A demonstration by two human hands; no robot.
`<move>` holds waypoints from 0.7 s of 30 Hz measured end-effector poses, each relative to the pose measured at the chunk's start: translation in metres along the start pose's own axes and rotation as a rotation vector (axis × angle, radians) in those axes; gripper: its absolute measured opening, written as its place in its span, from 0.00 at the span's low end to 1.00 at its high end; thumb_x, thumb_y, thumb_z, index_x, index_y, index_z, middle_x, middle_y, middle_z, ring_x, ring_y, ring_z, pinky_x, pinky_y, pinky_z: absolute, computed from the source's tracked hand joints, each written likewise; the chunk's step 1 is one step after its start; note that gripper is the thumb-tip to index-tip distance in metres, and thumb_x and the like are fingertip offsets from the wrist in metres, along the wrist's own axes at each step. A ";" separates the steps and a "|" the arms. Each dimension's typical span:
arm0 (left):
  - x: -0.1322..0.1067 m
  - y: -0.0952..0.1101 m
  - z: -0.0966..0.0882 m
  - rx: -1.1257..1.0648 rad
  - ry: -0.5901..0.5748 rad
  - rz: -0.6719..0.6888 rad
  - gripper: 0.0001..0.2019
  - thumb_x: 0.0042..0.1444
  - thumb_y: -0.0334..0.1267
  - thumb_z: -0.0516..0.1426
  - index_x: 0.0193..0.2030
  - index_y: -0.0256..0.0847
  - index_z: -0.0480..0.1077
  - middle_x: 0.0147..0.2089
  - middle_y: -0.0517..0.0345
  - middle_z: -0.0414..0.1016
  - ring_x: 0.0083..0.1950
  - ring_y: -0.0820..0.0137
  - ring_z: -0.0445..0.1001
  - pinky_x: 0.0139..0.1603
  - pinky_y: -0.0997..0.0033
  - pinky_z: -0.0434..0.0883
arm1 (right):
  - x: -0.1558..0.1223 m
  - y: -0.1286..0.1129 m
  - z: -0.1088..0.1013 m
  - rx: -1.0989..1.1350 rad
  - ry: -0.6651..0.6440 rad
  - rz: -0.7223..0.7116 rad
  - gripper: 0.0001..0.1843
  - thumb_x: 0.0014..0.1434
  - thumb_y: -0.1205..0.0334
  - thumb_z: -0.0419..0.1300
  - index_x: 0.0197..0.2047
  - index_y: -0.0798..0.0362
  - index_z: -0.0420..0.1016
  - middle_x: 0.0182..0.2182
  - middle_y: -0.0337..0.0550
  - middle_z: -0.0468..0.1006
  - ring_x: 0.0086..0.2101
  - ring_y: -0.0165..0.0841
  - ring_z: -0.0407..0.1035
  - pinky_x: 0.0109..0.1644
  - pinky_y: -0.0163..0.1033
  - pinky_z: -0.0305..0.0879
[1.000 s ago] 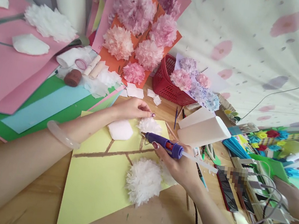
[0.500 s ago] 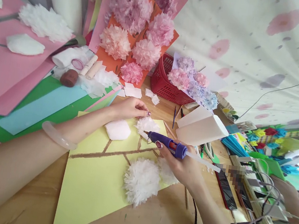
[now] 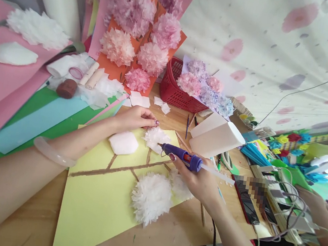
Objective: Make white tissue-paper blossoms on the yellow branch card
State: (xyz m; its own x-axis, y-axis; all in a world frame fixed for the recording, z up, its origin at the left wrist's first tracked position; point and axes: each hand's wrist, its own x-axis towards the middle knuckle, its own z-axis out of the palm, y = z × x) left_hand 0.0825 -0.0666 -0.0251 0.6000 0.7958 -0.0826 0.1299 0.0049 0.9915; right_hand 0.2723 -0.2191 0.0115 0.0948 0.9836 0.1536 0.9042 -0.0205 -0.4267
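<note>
Glossy purple plastic glue gun (image 3: 182, 157), fluffy white tissue-paper flower (image 3: 154, 138), matt yellow card (image 3: 101, 195).

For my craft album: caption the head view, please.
Right hand points a purple glue gun at a white tissue-paper flower held by the left hand.

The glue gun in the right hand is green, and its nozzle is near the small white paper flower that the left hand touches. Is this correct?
Not fully. The head view shows that the glue gun in the right hand is purple, not green. Its nozzle is indeed near the small white paper flower that the left hand touches.
</note>
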 end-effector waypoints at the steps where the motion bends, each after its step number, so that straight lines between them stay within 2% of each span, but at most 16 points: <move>1: 0.000 -0.001 0.000 -0.002 0.000 0.004 0.10 0.48 0.40 0.61 0.34 0.36 0.74 0.34 0.56 0.78 0.35 0.71 0.73 0.39 0.70 0.68 | 0.000 0.000 -0.001 0.002 0.001 -0.001 0.24 0.56 0.45 0.60 0.18 0.51 0.61 0.14 0.34 0.58 0.17 0.25 0.50 0.18 0.35 0.45; 10: 0.003 -0.007 -0.002 0.022 -0.021 0.044 0.12 0.48 0.44 0.61 0.35 0.36 0.75 0.34 0.55 0.78 0.35 0.70 0.73 0.38 0.70 0.67 | -0.002 0.009 -0.004 0.007 -0.006 0.012 0.20 0.57 0.45 0.59 0.23 0.51 0.73 0.13 0.34 0.62 0.16 0.26 0.52 0.17 0.35 0.46; 15: 0.003 -0.006 -0.001 0.016 -0.013 0.033 0.11 0.49 0.42 0.60 0.34 0.36 0.75 0.33 0.56 0.77 0.34 0.72 0.72 0.37 0.72 0.66 | -0.001 0.011 -0.004 -0.026 0.025 -0.001 0.21 0.57 0.45 0.59 0.20 0.51 0.71 0.12 0.34 0.62 0.15 0.25 0.52 0.17 0.34 0.46; 21: 0.004 -0.007 -0.001 -0.039 -0.033 0.020 0.12 0.47 0.43 0.62 0.34 0.36 0.75 0.34 0.55 0.77 0.34 0.71 0.72 0.38 0.71 0.67 | -0.001 0.006 -0.003 0.039 -0.026 0.010 0.22 0.58 0.46 0.58 0.20 0.51 0.65 0.15 0.35 0.65 0.17 0.26 0.55 0.19 0.34 0.48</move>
State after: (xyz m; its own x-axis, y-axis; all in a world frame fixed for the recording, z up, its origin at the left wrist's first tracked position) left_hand 0.0829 -0.0632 -0.0324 0.6277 0.7757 -0.0650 0.0869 0.0132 0.9961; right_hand 0.2793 -0.2206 0.0118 0.0924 0.9878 0.1258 0.8863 -0.0240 -0.4625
